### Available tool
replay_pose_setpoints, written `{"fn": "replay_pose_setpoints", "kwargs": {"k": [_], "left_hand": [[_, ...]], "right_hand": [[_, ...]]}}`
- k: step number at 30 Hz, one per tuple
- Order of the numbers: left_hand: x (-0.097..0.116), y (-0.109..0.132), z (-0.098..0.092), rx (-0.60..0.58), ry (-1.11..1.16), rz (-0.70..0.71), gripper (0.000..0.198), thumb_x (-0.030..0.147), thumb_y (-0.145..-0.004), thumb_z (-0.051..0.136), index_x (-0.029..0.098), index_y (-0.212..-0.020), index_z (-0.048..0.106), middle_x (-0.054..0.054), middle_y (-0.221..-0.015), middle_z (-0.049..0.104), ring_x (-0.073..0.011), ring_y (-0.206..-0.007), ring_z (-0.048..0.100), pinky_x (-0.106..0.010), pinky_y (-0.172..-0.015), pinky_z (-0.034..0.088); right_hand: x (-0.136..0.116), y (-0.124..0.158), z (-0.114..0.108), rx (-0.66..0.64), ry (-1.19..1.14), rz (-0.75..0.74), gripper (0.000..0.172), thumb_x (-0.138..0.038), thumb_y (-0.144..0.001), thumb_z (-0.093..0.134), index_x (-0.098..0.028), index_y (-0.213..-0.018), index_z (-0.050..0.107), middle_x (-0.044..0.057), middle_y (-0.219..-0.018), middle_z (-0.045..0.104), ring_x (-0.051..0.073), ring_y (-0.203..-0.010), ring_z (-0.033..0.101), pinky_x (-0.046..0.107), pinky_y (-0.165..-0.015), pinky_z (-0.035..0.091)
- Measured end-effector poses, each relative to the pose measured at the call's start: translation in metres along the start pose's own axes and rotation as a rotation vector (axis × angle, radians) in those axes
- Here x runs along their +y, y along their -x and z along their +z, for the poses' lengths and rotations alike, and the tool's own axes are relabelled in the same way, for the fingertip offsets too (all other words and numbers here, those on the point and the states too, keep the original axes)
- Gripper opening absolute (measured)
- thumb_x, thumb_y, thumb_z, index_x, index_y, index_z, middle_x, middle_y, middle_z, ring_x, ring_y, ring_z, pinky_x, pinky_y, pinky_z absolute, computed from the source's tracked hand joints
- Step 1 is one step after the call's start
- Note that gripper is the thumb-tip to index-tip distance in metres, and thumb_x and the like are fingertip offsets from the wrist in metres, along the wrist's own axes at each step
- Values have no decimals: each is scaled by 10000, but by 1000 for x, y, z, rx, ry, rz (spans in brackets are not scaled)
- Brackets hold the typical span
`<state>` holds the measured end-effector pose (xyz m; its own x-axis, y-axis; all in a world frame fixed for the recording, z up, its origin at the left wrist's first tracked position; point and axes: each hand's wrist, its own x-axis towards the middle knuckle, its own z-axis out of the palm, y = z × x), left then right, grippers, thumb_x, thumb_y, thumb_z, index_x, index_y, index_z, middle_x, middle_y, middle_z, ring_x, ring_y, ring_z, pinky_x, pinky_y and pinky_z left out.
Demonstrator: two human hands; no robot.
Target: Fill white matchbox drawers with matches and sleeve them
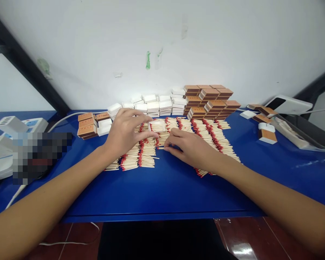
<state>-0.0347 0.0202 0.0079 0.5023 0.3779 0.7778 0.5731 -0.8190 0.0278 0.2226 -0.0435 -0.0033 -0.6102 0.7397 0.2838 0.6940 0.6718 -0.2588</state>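
My left hand (126, 130) grips a small white matchbox tray (157, 126) between thumb and fingers. Matches lie inside the tray, which hovers over or rests on the spread matches; I cannot tell which. Just to its right and nearer to me, my right hand (188, 146) is closed, thumb and forefinger pinching a match (160, 147) whose red head points left. Red-headed matches (146, 160) lie in rows under and around both hands, with another broad group of matches (213, 135) beyond my right hand.
White inner trays (153, 106) are stacked along the wall beside piled brown matchboxes (211, 101). More matchboxes (86, 125) stand at left, near power strips (32, 124) and a pixelated dark object (40, 155). Loose boxes (267, 133) and a grey container (300, 131) lie right on the blue table (162, 195).
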Motion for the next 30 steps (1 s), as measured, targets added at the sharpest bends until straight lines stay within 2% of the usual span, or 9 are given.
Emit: {"fn": "replay_pose_setpoints", "kwargs": {"k": [4, 9, 16, 24, 27, 30], "left_hand": [[0, 0, 0, 4, 10, 18, 437, 565, -811, 875, 234, -1078, 775, -68, -1056, 786, -239, -980, 713, -414, -939, 504], [-2, 2, 3, -46, -11, 10, 461, 574, -792, 886, 245, -1094, 773, -61, -1060, 788, -238, -992, 722, -411, -943, 503], [-4, 3, 5, -41, 2, 68, 441, 558, -824, 869, 219, -1089, 771, -64, -1034, 787, -237, -973, 737, -403, -919, 496], [-2, 4, 5, -47, -7, 82, 448, 538, -815, 881, 207, -1096, 770, -73, -1051, 794, -243, -990, 738, -410, -937, 505], [-2, 4, 5, -57, -7, 84, 452, 529, -801, 890, 203, -1091, 774, -77, -1044, 798, -245, -986, 741, -417, -944, 507], [0, 4, 5, -69, 4, 82, 457, 523, -782, 904, 206, -1087, 782, -72, -1045, 804, -247, -985, 741, -417, -946, 506]], "right_hand": [[0, 1, -2, -36, 38, 15, 186, -237, -1076, 542, -170, -998, 697, 87, -1049, 638, 194, -836, 629, 333, -754, 481], [-1, 1, -7, -76, 94, 22, 186, -238, -1087, 523, -163, -1015, 678, 86, -1068, 625, 184, -807, 614, 327, -720, 461], [-5, 0, -10, -122, 48, 47, 148, -282, -1092, 567, -178, -1060, 667, 79, -1098, 647, 188, -841, 629, 322, -738, 464], [-5, -1, -6, -156, 64, 69, 188, -275, -1108, 528, -179, -1001, 649, 84, -1059, 660, 213, -889, 655, 334, -766, 471], [-2, 0, -7, -120, 82, 49, 182, -271, -1106, 529, -186, -983, 633, 77, -1032, 647, 212, -861, 642, 334, -747, 462], [2, 2, -13, 15, 103, 24, 161, -269, -1109, 518, -187, -1008, 613, 81, -1029, 635, 211, -829, 610, 330, -705, 438]]}}
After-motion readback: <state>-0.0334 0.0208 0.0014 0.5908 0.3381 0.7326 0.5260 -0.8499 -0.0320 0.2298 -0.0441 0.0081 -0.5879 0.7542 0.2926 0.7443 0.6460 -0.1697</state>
